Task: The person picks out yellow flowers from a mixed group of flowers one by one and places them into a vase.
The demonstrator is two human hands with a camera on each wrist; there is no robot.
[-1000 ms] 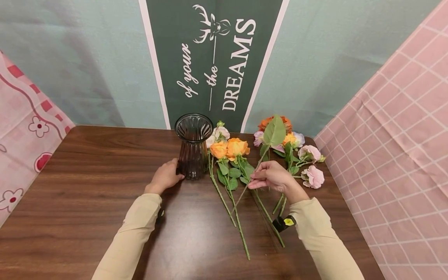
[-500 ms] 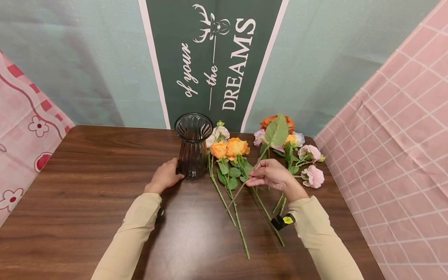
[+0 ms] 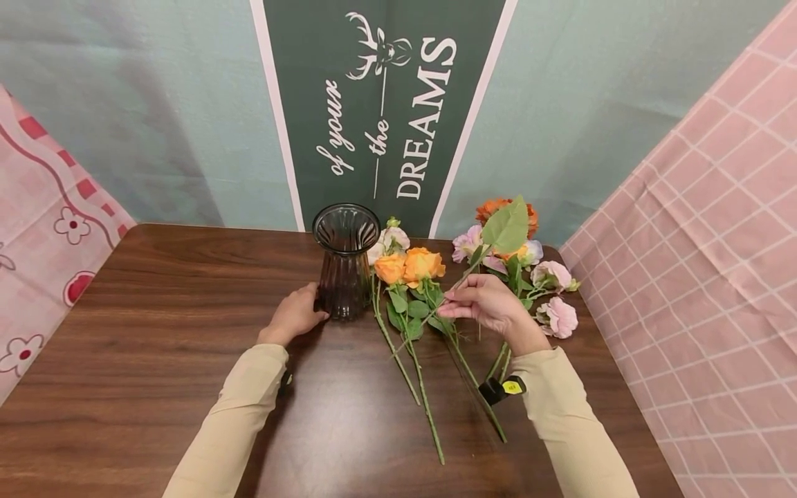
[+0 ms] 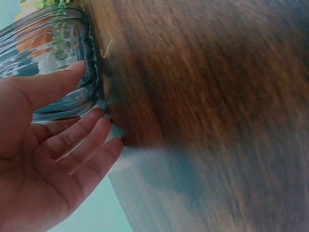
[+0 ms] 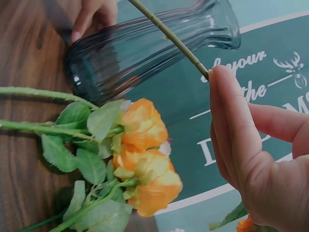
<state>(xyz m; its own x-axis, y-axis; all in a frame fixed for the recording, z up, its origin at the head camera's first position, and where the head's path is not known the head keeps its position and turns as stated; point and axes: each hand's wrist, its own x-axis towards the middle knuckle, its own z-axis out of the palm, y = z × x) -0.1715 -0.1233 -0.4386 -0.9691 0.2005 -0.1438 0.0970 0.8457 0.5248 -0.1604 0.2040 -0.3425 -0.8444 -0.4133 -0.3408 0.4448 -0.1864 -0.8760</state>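
In the head view my left hand (image 3: pixel 295 315) holds the base of a dark, clear ribbed glass vase (image 3: pixel 344 283) that stands upright on the table. The left wrist view shows the thumb (image 4: pixel 58 87) on one side of the glass and the fingers at the other. My right hand (image 3: pixel 488 308) pinches the thin stem of a flower, raised at a slant. A large green leaf (image 3: pixel 507 225) sits high on this stem, with an orange-red bloom (image 3: pixel 533 218) behind it. The stem (image 5: pixel 176 41) passes in front of the vase in the right wrist view.
Orange roses (image 3: pixel 423 266) and pale pink flowers (image 3: pixel 396 238) lie right of the vase, stems toward the front. Pink carnations (image 3: pixel 560 317) and lilac flowers (image 3: pixel 467 243) lie further right. A printed cloth (image 3: pixel 236 124) hangs behind the brown table (image 3: pixel 156 346).
My right hand has risen slightly, and the pinched stem with its leaf and orange-red bloom has shifted up and to the right. My left hand stays at the vase.
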